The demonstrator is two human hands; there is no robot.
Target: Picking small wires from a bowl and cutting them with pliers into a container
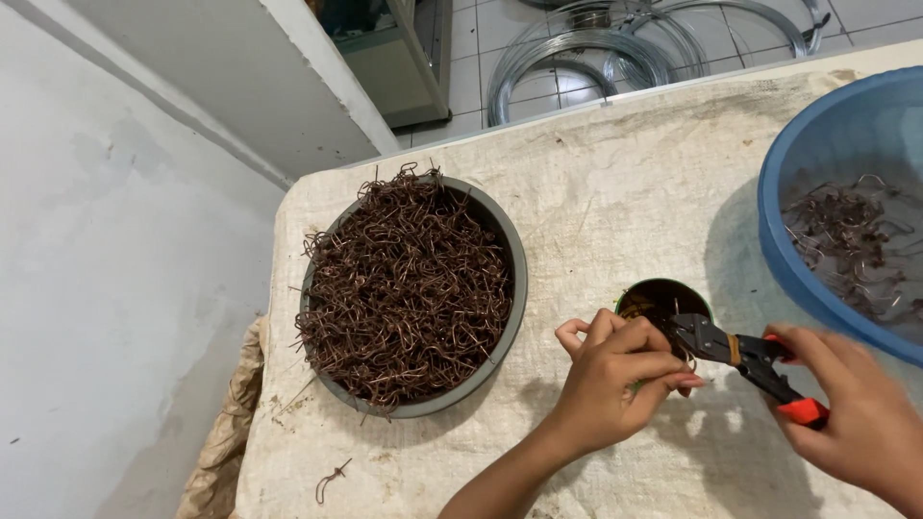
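Note:
My right hand (860, 413) grips the red-and-black handles of a pair of pliers (745, 358), whose dark jaws point left over a small green cup (661, 298). My left hand (615, 380) is curled in front of the cup, its fingertips pinching a thin bent wire piece at the plier jaws; the piece is mostly hidden. A grey round bowl (515, 288) heaped with brown bent wire pieces (409, 284) sits to the left of my left hand.
A blue plastic basin (798, 173) holding more bent wire pieces sits at the right edge. Everything rests on a table covered with beige sackcloth (615, 163). One stray wire piece (332, 479) lies near the front left. Coils of grey wire (586, 53) lie on the tiled floor beyond.

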